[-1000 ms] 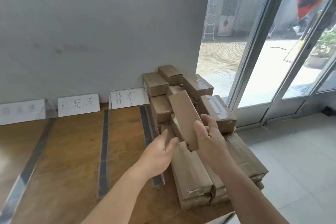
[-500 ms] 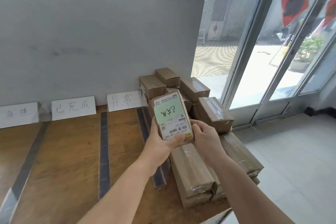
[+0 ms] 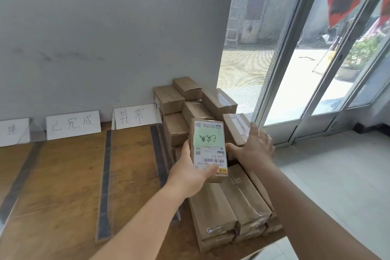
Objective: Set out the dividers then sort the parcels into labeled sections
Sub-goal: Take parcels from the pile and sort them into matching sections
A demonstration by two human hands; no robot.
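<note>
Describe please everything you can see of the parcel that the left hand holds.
The small brown cardboard parcel is an oblong box, held above the stacked brown cardboard boxes, label face toward the camera. A white shipping label covers that face, with a pale green patch bearing handwriting, seen upside down, and a barcode below. The left hand grips its lower end, thumb on the label. The right hand is open beside it.

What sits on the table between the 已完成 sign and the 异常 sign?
In the head view, one dark divider strip runs forward from the gap between the 已完成 sign and the 异常 sign; otherwise only wooden table.
</note>
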